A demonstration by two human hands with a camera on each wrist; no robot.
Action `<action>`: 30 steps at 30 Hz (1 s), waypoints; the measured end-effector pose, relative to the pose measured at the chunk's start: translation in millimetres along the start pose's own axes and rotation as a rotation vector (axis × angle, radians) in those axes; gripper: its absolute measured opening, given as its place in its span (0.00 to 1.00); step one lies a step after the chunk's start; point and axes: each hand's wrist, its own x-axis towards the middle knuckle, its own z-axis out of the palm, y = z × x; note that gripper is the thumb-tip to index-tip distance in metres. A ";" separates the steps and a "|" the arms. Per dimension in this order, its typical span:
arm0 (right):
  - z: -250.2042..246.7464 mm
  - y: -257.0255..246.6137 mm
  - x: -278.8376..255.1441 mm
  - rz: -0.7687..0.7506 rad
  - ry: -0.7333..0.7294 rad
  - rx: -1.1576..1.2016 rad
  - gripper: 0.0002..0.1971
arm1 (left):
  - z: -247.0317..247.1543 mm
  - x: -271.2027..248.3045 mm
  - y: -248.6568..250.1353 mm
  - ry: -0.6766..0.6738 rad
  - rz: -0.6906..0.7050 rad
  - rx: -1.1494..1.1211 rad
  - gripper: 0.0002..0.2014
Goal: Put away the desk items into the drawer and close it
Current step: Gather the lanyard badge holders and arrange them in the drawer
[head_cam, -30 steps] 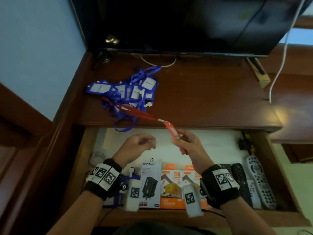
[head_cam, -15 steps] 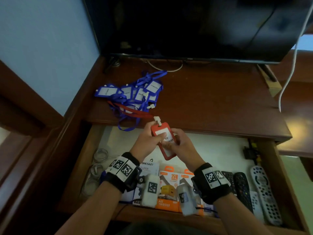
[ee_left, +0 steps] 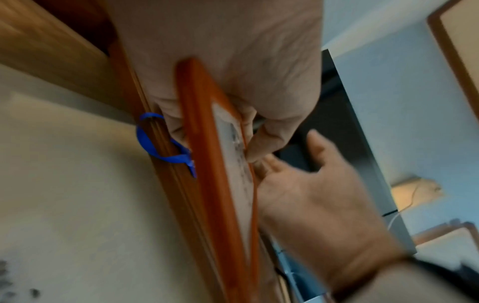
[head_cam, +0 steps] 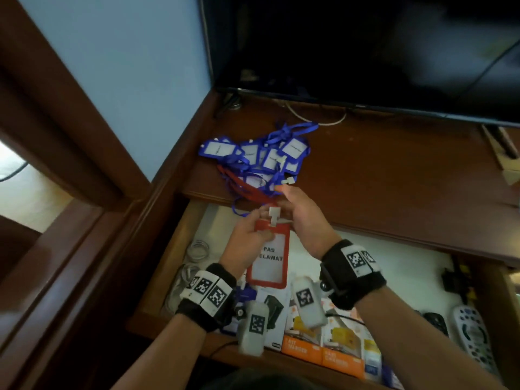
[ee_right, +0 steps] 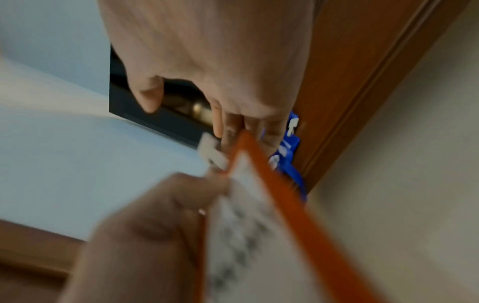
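A: What is different from a second ago?

B: Back then only the right hand (head_cam: 302, 218) had the red badge holder (head_cam: 269, 256), stretched out on its red lanyard (head_cam: 247, 190) over the open drawer (head_cam: 351, 266). Half a second ago both hands were on the card. Now the left hand (head_cam: 247, 243) alone pinches its upper left corner, thumb on the face, and holds it upright above the drawer, just in front of the drawer's back edge.

A: And the right hand?

B: It has let go of the card and moved up to the white clip (head_cam: 274, 213) and the lanyard at the front lip of the tabletop (head_cam: 394, 175). Its fingers reach along the strap; whether they actually close on it I cannot tell, since both wrist views are blurred there.

A: So what does that mean for the job?

B: I judge the badge is nearly in, but its lanyard trails back behind the drawer onto the tabletop, into the pile of blue badge holders (head_cam: 261, 156). The strap likely needs gathering first, or it may drag the blue ones along.

A: The drawer itself?

B: Open, with charger boxes (head_cam: 323, 347) along its front and remote controls (head_cam: 472, 333) at its right end. Nothing of the blue pile is inside yet, so closing is some way off.
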 end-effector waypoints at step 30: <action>-1.1 -149.4 69.4 -0.332 0.111 0.373 0.14 | -84.7 43.3 -22.6 0.345 -0.183 0.079 0.08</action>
